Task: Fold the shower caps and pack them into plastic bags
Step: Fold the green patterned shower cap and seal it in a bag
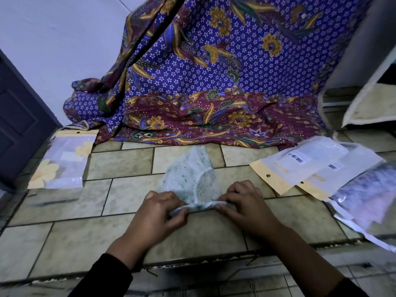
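A white shower cap [194, 176] with a green print lies on the tiled surface [120, 198] in the middle of the view, narrowing toward its far end. Its near edge is rolled into a thin band. My left hand [159, 213] pinches the left end of that band, fingers curled over it. My right hand [244, 203] pinches the right end the same way. To the right lie two plastic bags [300, 166] with yellow headers and barcode stickers, overlapping. A packed bag with yellow flowers [64, 161] lies at the left.
A purple and maroon batik cloth [214, 82] hangs at the back and spills onto the tiles. A bag with purplish contents [368, 196] lies at the far right. A dark door [17, 125] stands at the left. The tiled step's edge runs below my wrists.
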